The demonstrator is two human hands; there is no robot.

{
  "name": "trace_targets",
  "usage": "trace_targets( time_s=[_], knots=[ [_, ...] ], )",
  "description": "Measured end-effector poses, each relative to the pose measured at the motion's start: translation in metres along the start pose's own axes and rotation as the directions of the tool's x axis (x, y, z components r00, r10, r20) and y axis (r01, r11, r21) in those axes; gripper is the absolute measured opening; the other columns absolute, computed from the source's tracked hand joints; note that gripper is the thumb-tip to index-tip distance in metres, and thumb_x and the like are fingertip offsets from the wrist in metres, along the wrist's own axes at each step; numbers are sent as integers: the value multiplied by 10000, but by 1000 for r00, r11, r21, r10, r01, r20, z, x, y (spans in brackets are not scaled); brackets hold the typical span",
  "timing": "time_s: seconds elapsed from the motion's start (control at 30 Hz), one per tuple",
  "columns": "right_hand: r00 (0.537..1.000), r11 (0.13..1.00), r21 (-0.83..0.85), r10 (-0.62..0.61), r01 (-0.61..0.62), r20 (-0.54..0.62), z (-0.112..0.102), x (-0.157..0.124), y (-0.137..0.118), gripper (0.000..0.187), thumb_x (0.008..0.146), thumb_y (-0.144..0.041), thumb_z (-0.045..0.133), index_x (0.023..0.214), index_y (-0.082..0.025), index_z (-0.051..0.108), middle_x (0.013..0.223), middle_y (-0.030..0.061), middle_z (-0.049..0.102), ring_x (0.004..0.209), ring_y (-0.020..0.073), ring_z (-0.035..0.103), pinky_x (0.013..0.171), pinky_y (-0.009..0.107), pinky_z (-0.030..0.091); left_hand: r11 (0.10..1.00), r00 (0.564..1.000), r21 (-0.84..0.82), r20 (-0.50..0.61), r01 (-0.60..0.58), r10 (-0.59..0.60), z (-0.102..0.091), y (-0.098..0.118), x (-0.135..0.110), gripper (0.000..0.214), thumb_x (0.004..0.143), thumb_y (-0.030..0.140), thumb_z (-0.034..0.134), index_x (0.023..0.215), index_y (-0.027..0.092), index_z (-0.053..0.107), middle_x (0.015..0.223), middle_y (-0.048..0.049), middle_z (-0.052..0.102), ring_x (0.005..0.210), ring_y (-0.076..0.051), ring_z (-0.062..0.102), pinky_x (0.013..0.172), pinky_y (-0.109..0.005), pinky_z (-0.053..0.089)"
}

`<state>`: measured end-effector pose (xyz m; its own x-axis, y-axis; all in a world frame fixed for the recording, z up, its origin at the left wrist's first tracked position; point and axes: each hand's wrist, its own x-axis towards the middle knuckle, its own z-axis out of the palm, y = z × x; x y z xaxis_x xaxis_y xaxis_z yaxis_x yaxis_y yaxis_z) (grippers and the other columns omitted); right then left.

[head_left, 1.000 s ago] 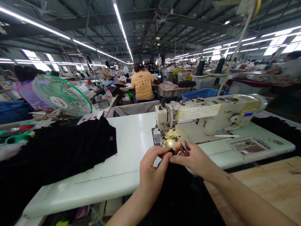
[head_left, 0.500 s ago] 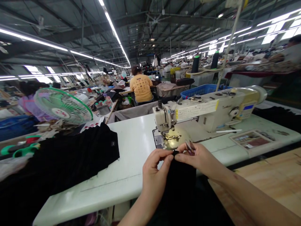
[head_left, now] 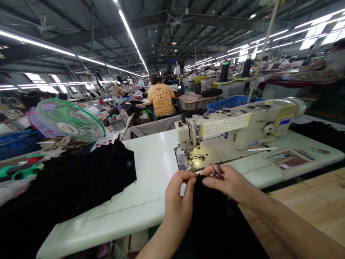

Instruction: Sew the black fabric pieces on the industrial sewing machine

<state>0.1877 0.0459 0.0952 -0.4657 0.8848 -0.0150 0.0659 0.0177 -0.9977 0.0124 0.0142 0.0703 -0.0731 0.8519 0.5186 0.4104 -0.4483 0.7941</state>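
The left hand (head_left: 176, 196) has its grip pinched on the upper edge of a black cloth (head_left: 208, 208), thumb against forefinger; the right hand (head_left: 228, 180) has its grip pinched on the same edge just beside it, and also carries a pair of snips (head_left: 217, 172), blades pointing up. The cloth hangs from both hands in front of the bench (head_left: 151, 158), hiding part of its rounded near edge. Beyond the fingertips, a short stretch of pale top separates them from the sewing machine (head_left: 242, 124), whose lit needle area is nearest. To the left, the bench surface runs as a broad strip up to the ragged edge of a black garment pile (head_left: 88, 176), which spills over the near side. To the right, the forearm passes above a wooden board (head_left: 309, 201), limiting sideways room less than the machine does ahead.
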Motion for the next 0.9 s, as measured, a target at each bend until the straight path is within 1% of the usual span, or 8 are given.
trace_targets(
  time_s=[0.17, 0.37, 0.43, 0.53, 0.63, 0.7, 0.8, 0.9],
  knots=[
    [994, 998, -46, -35, 30, -108, 1, 3, 11, 255, 769, -409, 725, 849, -171, 681, 761, 6, 636, 718, 157, 553, 660, 269, 438, 991, 993, 70, -19, -116, 118, 2, -3, 2, 102, 906, 170, 584, 867, 206, 671, 832, -23, 680, 799, -166, 635, 728, -270, 491],
    [980, 988, -134, -99, 76, -174, 5, 5, 15, 230, 788, -401, 683, 827, -175, 664, 736, 5, 635, 692, 159, 553, 646, 278, 436, 966, 974, 134, -13, -222, 225, 2, -3, 1, 168, 898, 151, 583, 966, 225, 717, 884, -50, 666, 859, -187, 631, 763, -304, 508],
    [974, 982, -158, -128, 99, -186, 7, 4, 13, 221, 802, -393, 665, 826, -174, 661, 715, 1, 617, 657, 148, 528, 610, 271, 419, 975, 984, 133, 0, -179, 180, 1, -2, 1, 158, 890, 181, 607, 976, 228, 732, 900, -54, 663, 872, -191, 629, 772, -310, 507],
    [962, 957, -249, -198, 149, -188, 12, 1, 11, 180, 827, -355, 650, 814, -176, 659, 680, -12, 566, 612, 132, 478, 563, 262, 377, 998, 999, 46, 28, -35, 34, -1, -2, 3, 83, 870, 229, 648, 860, 206, 727, 848, -42, 663, 819, -180, 626, 746, -298, 501],
    [951, 913, -360, -263, 190, -164, 14, 0, 11, 157, 871, -328, 630, 813, -185, 656, 687, -14, 544, 620, 130, 468, 568, 263, 362, 994, 992, -56, 89, 94, -89, -3, 1, 8, 110, 848, 243, 664, 754, 188, 681, 780, -26, 642, 762, -168, 606, 708, -281, 486],
    [951, 887, -406, -288, 220, -113, 11, -1, 10, 166, 890, -337, 629, 812, -193, 649, 710, -13, 544, 636, 130, 479, 577, 261, 367, 989, 987, -81, 114, 121, -111, -7, 4, 12, 133, 840, 234, 659, 717, 185, 650, 769, -20, 628, 755, -162, 590, 712, -275, 474],
    [946, 824, -488, -323, 287, 12, -2, -2, 7, 238, 860, -380, 694, 737, -192, 615, 859, 14, 586, 714, 135, 528, 631, 263, 401, 981, 985, -132, 119, 141, -126, -20, 12, 18, 114, 853, 251, 638, 758, 187, 632, 786, -11, 610, 754, -149, 561, 715, -259, 456],
    [937, 738, -596, -339, 317, 79, -20, -3, 3, 282, 839, -387, 726, 685, -181, 610, 1080, 49, 602, 800, 144, 574, 729, 285, 428, 954, 978, -223, 94, 203, -186, -38, 15, 25, 132, 875, 325, 627, 869, 194, 639, 840, -10, 613, 788, -146, 548, 718, -243, 446]
  ],
)
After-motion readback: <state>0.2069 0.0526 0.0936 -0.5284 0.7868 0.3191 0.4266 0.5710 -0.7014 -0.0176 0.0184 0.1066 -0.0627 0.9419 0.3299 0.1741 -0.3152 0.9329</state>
